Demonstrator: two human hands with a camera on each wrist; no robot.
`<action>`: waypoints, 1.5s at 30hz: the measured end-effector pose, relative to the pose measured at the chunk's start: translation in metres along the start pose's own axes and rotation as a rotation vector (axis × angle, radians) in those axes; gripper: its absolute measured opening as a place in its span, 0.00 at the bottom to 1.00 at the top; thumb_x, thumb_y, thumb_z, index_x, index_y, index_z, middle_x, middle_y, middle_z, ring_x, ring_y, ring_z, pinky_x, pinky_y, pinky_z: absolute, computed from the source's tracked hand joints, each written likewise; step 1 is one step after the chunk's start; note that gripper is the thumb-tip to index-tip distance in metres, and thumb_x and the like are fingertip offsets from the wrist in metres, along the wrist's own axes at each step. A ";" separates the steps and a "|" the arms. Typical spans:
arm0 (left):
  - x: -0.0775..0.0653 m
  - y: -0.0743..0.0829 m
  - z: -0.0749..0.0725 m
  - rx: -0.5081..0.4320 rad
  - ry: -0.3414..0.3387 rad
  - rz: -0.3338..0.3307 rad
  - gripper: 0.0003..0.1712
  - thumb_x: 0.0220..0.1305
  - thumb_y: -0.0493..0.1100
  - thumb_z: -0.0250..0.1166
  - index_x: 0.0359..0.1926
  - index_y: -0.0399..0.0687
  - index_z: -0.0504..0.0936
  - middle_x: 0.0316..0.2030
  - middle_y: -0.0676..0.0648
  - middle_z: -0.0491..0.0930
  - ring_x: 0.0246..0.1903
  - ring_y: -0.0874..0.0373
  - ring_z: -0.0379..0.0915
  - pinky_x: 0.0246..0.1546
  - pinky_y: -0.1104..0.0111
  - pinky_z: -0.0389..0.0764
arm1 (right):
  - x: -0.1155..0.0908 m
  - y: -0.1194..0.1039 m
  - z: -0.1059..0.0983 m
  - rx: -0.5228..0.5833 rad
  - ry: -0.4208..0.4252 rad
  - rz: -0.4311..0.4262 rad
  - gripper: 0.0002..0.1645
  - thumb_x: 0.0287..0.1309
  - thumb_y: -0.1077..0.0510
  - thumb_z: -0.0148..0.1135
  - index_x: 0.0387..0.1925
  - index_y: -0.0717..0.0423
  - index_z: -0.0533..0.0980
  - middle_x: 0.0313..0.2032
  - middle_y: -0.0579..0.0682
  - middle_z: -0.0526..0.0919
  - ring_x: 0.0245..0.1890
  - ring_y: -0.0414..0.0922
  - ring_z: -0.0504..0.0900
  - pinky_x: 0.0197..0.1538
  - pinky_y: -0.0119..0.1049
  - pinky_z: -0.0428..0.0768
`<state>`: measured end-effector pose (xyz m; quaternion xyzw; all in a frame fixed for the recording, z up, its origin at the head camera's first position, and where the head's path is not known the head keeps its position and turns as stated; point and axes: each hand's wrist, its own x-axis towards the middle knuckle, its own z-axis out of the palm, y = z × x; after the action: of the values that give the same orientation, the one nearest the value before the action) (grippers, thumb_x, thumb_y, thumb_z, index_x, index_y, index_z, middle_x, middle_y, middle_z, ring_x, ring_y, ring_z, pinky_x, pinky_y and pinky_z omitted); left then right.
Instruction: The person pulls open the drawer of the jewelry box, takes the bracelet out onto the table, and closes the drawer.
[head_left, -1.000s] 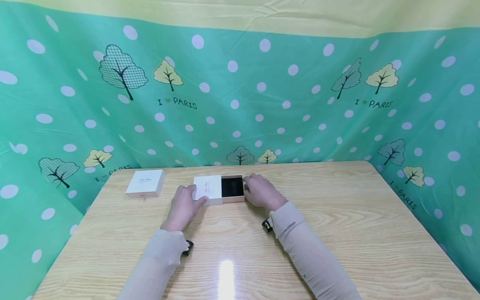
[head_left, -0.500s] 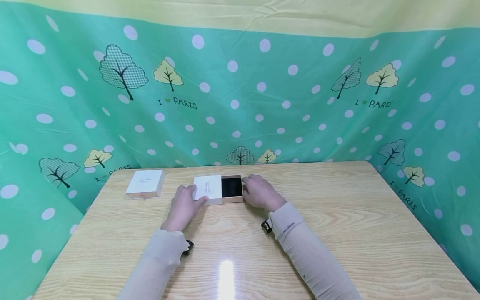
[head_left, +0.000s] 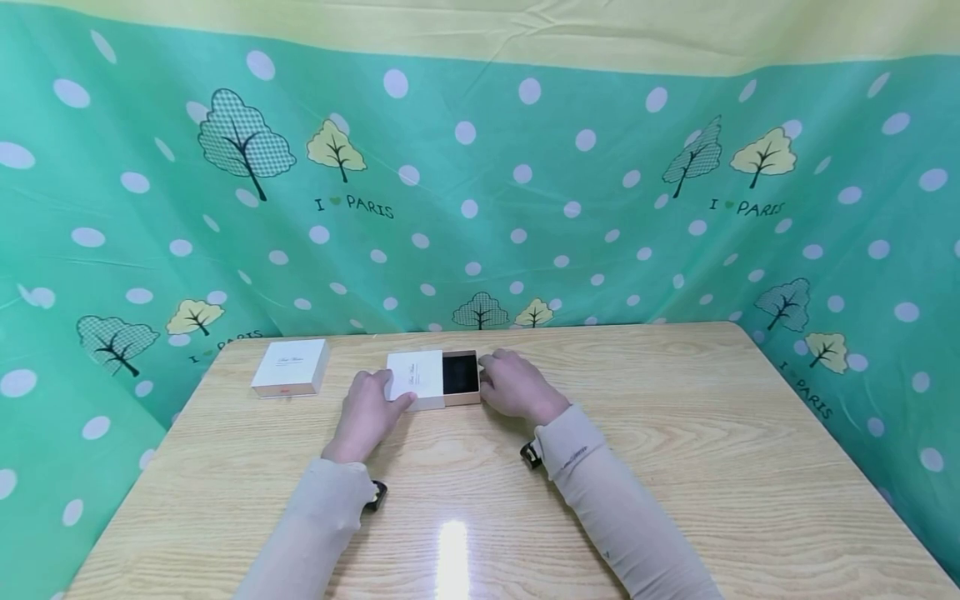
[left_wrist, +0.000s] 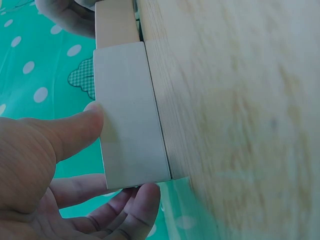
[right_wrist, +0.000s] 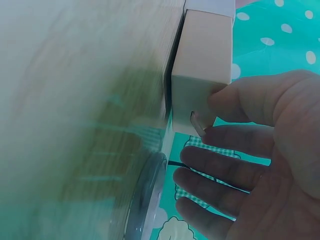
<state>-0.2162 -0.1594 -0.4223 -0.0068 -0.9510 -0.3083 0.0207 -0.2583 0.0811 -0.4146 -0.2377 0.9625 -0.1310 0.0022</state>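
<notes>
- Pic centre, a bit below mid-height: white flat cardboard sleeve w/ small dark print (head_left: 420, 372), lying on the pale wood-grain table (head_left: 480, 467); peach-tan rectangular cardboard tray (head_left: 461, 400) sticks out of its R side, black interior (head_left: 459, 373) facing up.
- Just changed: exposed part of tray is shorter than approx. 1 s ago; its R end & the R hand have both shifted a bit toward pic centre. Sleeve & L hand look unmoved.
- Meaning (my read): tray is being slid into sleeve, sleeve braced from the L; partway only, as black interior still shows.
- L hand (head_left: 365, 417): grip part-closed around sleeve's L end, thumb on its near long side at the upper edge, fingers round the end (L wrist view).
- R hand (head_left: 516, 387): grip loose, fingers spread & fairly straight; thumb against tray's end face, index at small pale ribbon tab (right_wrist: 197, 124). Can't tell if tab is pinched or just touched.
- Second white box w/ similar print (head_left: 291, 364): mid-left of frame, well apart from both hands.
- Backdrop: green polka-dot curtain (head_left: 420, 275), tree prints.
</notes>
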 end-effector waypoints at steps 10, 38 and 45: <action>0.000 0.000 0.000 0.002 -0.004 -0.010 0.37 0.62 0.47 0.66 0.62 0.24 0.66 0.52 0.28 0.67 0.47 0.41 0.69 0.54 0.48 0.72 | 0.000 -0.002 0.001 -0.001 0.002 -0.018 0.21 0.62 0.56 0.56 0.54 0.60 0.75 0.42 0.52 0.77 0.42 0.46 0.75 0.47 0.39 0.76; -0.002 0.003 -0.001 -0.010 -0.027 -0.034 0.38 0.63 0.48 0.64 0.64 0.26 0.64 0.54 0.29 0.65 0.49 0.41 0.67 0.56 0.48 0.70 | -0.003 -0.012 0.000 -0.084 -0.008 -0.012 0.22 0.64 0.50 0.55 0.56 0.53 0.76 0.46 0.50 0.79 0.45 0.46 0.77 0.43 0.44 0.79; -0.001 0.003 -0.001 -0.005 -0.029 -0.032 0.38 0.64 0.49 0.64 0.64 0.26 0.64 0.54 0.28 0.65 0.50 0.40 0.67 0.56 0.48 0.70 | -0.002 -0.013 0.001 -0.079 -0.012 -0.050 0.20 0.64 0.51 0.55 0.54 0.55 0.76 0.46 0.52 0.79 0.45 0.47 0.77 0.48 0.42 0.77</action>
<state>-0.2146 -0.1581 -0.4198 0.0036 -0.9505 -0.3108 0.0019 -0.2505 0.0706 -0.4126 -0.2622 0.9607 -0.0916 -0.0047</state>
